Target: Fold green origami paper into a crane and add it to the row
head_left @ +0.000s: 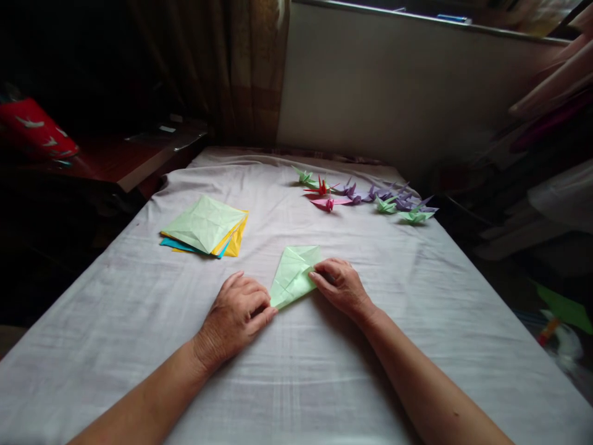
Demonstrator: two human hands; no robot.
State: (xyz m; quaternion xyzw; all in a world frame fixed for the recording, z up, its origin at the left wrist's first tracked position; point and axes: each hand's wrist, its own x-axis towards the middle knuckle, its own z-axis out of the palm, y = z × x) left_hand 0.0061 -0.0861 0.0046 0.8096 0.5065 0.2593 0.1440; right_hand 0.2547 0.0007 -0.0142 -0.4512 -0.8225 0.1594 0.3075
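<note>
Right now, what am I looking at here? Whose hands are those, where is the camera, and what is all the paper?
There is no machine: a person wears one camera on the head, looking down at their own bare hands. The left hand and right hand press a folded green sheet flat on a white cloth. To the left lies a paper stack. Farther back stand small folded cranes, purple, green and red. Neither hand lifts anything.

It looked like a room in a home: a table [139, 346] draped in a white cloth stood by a curtain [222, 68] and window sill [417, 18], with a dark wooden shelf [134, 157] and cluttered belongings alongside.
</note>
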